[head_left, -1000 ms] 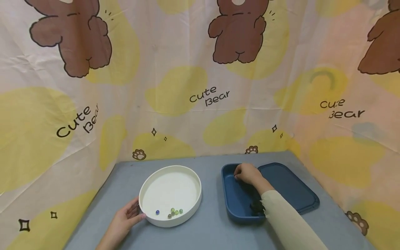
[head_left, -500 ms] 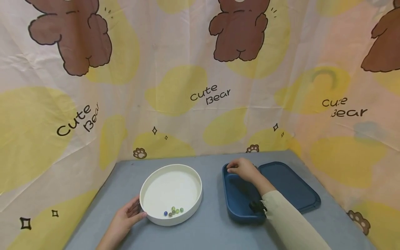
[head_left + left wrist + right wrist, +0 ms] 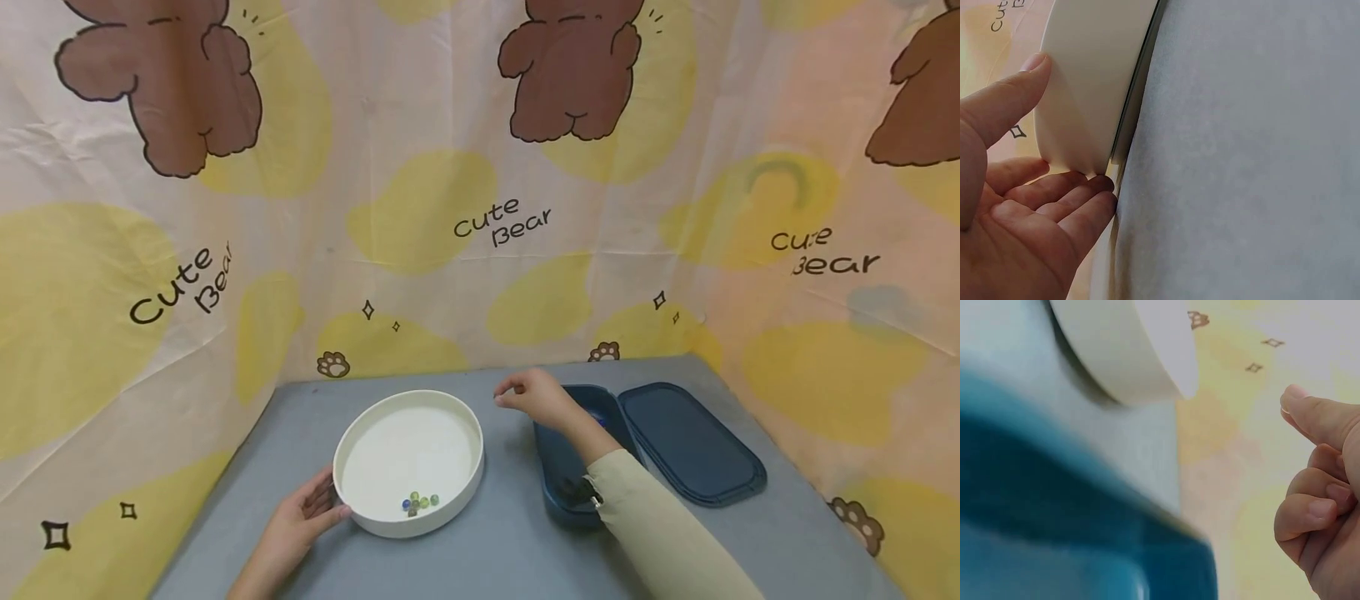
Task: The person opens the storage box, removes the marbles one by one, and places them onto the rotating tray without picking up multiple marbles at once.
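My left hand (image 3: 294, 523) holds the near left side of a round white tray (image 3: 408, 529). In the left wrist view the thumb (image 3: 1036, 70) presses near its rim and the curled fingers touch its lower edge. A cluster of several glass marbles (image 3: 423, 502), one blue and the others greenish or brownish, lies at the tray's near side. My right hand (image 3: 542, 400) is raised between the tray and a blue rectangular box (image 3: 553, 500). Its thumb and index finger pinch a marble, almost wholly hidden by the fingertips; the other fingers are curled.
The blue box's lid (image 3: 693, 442) lies flat to its right. A dark blue spot (image 3: 598, 421) shows inside the box, whose middle is partly covered by the right forearm. A printed bear curtain (image 3: 420, 250) hangs around the grey tabletop (image 3: 480, 567).
My right hand has risen out of the blue box and moved left past its edge. The blue marble has rolled right to the others. The left hand stays on the tray.
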The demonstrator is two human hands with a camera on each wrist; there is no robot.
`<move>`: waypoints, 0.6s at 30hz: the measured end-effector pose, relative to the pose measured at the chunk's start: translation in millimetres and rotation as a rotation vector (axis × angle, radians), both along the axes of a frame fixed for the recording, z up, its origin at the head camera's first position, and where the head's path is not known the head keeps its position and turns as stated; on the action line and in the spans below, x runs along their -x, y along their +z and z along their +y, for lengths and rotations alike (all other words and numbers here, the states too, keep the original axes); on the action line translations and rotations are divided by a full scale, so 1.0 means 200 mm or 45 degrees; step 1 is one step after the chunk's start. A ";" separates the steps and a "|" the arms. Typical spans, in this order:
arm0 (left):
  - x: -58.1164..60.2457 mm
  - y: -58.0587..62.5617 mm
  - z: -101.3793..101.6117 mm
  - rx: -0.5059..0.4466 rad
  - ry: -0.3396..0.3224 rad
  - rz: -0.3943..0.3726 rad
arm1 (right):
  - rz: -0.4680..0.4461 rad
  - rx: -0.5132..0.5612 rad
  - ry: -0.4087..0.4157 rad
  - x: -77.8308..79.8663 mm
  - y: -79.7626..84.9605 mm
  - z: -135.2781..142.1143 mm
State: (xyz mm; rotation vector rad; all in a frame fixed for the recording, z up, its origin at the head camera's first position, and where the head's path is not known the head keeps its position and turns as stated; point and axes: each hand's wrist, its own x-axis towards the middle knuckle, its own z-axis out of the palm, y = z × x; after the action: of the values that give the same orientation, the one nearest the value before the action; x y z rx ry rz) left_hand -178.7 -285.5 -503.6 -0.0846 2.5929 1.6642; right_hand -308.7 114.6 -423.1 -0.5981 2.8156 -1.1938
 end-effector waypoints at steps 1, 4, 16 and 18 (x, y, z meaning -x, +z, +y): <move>0.00 0.00 0.00 0.000 -0.002 -0.004 | 0.015 -0.005 0.019 0.00 0.01 -0.02; 0.00 0.00 0.00 0.001 -0.006 -0.002 | 0.037 -0.019 0.073 0.00 0.03 -0.08; 0.00 -0.01 0.00 0.007 -0.007 0.060 | -0.040 -0.105 0.216 0.04 0.08 -0.31; 0.00 -0.01 0.00 0.019 0.003 0.047 | -0.038 -0.129 0.229 0.05 0.08 -0.34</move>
State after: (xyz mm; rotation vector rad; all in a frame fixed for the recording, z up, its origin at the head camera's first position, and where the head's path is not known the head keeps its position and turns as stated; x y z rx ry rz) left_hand -178.9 -285.0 -506.3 -0.0582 2.6334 1.6631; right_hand -318.7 46.4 -406.2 -0.7993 2.7090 -1.0142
